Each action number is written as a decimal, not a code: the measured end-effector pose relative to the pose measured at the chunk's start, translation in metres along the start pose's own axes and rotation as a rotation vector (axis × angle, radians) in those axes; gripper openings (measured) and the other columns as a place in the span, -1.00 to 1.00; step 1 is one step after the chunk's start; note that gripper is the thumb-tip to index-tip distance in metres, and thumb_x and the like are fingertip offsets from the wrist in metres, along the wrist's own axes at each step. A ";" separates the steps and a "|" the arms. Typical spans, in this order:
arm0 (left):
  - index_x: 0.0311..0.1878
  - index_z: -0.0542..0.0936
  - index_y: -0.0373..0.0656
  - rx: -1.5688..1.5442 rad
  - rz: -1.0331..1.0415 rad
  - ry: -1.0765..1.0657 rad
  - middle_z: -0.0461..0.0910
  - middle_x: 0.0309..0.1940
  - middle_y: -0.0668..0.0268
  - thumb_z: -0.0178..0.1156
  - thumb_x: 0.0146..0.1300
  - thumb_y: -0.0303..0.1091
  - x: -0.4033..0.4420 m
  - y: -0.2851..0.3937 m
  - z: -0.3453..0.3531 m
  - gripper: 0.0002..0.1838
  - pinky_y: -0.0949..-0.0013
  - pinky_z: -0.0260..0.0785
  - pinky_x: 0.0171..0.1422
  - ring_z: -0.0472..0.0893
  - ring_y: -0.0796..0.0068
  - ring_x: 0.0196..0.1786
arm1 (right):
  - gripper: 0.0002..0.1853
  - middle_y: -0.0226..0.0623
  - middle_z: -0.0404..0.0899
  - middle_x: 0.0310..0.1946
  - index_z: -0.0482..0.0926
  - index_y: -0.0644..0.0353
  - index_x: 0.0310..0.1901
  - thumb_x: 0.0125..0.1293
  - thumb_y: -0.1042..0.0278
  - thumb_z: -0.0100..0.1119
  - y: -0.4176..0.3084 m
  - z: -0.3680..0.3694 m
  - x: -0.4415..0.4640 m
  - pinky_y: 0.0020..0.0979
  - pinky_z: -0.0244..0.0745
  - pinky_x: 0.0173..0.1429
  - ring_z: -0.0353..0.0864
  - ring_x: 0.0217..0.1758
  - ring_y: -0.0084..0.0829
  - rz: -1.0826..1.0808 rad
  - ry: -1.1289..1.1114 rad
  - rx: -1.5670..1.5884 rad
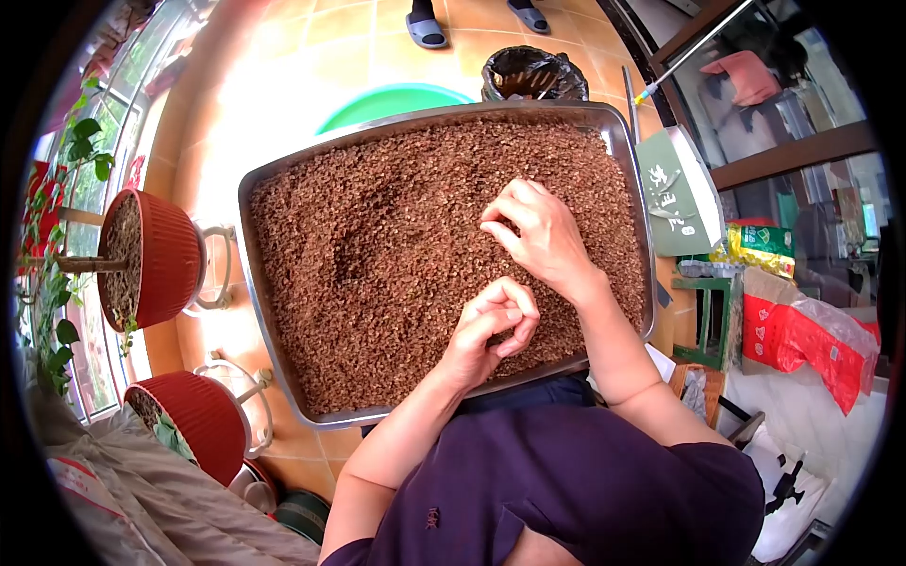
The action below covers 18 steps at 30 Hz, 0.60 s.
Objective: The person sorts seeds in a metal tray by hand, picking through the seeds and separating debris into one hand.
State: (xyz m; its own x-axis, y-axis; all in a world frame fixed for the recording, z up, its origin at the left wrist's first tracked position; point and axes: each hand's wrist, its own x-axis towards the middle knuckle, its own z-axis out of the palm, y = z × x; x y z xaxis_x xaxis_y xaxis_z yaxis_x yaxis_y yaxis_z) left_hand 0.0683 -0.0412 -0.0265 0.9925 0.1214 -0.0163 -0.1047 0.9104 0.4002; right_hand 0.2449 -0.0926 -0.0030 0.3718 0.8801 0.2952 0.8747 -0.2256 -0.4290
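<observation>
- Left part of the tray: a darker hollow [354,259] dips in the brown flakes [406,208], well apart from both hands, which lie to its right.
- Whole span: the metal tray [643,222] holds the brown flakes from edge to edge, directly beneath and around the hands; its long axis runs left to right, the right end angled slightly away from the person.
- Right of centre, near edge: the left hand [495,325] is the closer of the two to this edge, its fingers curled inward and nearly closed. Whether it holds flakes cannot be told.
- Farther right, above mid-depth: the right hand [540,236] reaches deeper over the flakes, with thumb and fingers bent towards one another, a narrow gap between them. No held item is discernible; contact with the flakes is uncertain.
- Hidden, beyond the far edge: the tray covers much of a green basin [387,102]; another person's slippered feet [427,32] are visible, the legs cut off by the frame.
- Hidden, far right corner: a bin lined with a black bag [535,75] is partly covered at its base; its contents are hard to make out.
- Hidden, near edge: the left wrist and right forearm cross the rim, and the tray's support is obscured.
</observation>
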 end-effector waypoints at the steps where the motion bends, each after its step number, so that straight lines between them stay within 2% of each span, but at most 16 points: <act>1: -0.08 0.53 -0.24 -0.008 0.007 -0.016 0.43 -0.44 0.35 0.05 0.50 -0.38 0.000 0.000 -0.001 -0.86 0.57 0.09 -0.49 0.26 0.68 -0.55 | -0.87 -0.29 0.58 -0.27 0.71 0.19 -0.20 0.26 0.40 0.43 -0.002 -0.002 0.001 -0.25 0.54 -0.11 0.62 -0.21 -0.28 -0.014 0.040 0.045; 4: -0.17 0.51 -0.25 -0.037 0.027 -0.021 0.42 -0.41 0.31 -0.02 0.49 -0.40 0.002 0.001 0.000 -0.85 0.57 0.08 -0.50 0.25 0.66 -0.55 | -0.90 -0.29 0.61 -0.28 0.69 0.20 -0.26 0.30 0.39 0.42 -0.005 -0.011 -0.002 -0.28 0.56 -0.12 0.62 -0.26 -0.30 0.172 0.025 0.298; 6: -0.23 0.48 -0.24 -0.031 0.027 0.002 0.40 -0.42 0.29 -0.03 0.52 -0.38 0.003 0.003 0.002 -0.81 0.57 0.07 -0.51 0.22 0.66 -0.58 | -0.95 -0.43 0.60 -0.32 0.72 0.18 -0.20 0.36 0.44 0.39 -0.004 -0.020 -0.004 -0.46 0.51 -0.20 0.57 -0.32 -0.58 0.331 -0.022 0.435; 8: -0.25 0.47 -0.24 -0.028 0.007 0.013 0.39 -0.42 0.30 -0.04 0.52 -0.38 0.003 0.003 0.003 -0.80 0.57 0.07 -0.51 0.22 0.66 -0.58 | -0.94 -0.49 0.64 -0.29 0.68 0.18 -0.19 0.42 0.42 0.37 0.008 -0.013 -0.011 -0.51 0.52 -0.20 0.57 -0.30 -0.65 0.451 -0.004 0.773; 11: -0.25 0.47 -0.24 -0.022 -0.009 0.021 0.38 -0.43 0.30 -0.04 0.53 -0.38 0.002 0.002 0.003 -0.80 0.57 0.07 -0.51 0.22 0.66 -0.58 | -0.91 -0.50 0.67 -0.26 0.63 0.18 -0.16 0.45 0.40 0.36 0.010 -0.019 -0.013 -0.58 0.51 -0.23 0.57 -0.30 -0.70 0.549 0.006 0.947; 14: -0.24 0.47 -0.24 -0.035 -0.011 0.017 0.38 -0.42 0.31 -0.04 0.54 -0.38 0.002 0.003 0.004 -0.79 0.57 0.07 -0.51 0.23 0.66 -0.56 | -0.88 -0.48 0.65 -0.28 0.56 0.20 -0.16 0.47 0.42 0.33 0.014 -0.014 -0.016 -0.59 0.51 -0.25 0.59 -0.29 -0.70 0.499 0.016 0.872; 18: -0.22 0.48 -0.26 -0.065 0.000 -0.002 0.40 -0.40 0.32 -0.03 0.55 -0.38 0.002 0.002 0.002 -0.79 0.57 0.08 -0.49 0.24 0.67 -0.54 | -0.91 -0.36 0.61 -0.20 0.46 0.21 -0.14 0.54 0.51 0.19 0.010 -0.011 -0.015 -0.63 0.52 -0.31 0.55 -0.32 -0.70 0.473 0.007 0.904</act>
State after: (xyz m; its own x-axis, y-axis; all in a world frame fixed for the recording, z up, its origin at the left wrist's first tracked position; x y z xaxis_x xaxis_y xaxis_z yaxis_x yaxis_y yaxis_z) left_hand 0.0706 -0.0402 -0.0241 0.9926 0.1210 -0.0146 -0.1089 0.9343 0.3394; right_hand 0.2516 -0.1126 -0.0030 0.6225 0.7797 -0.0680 0.0762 -0.1469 -0.9862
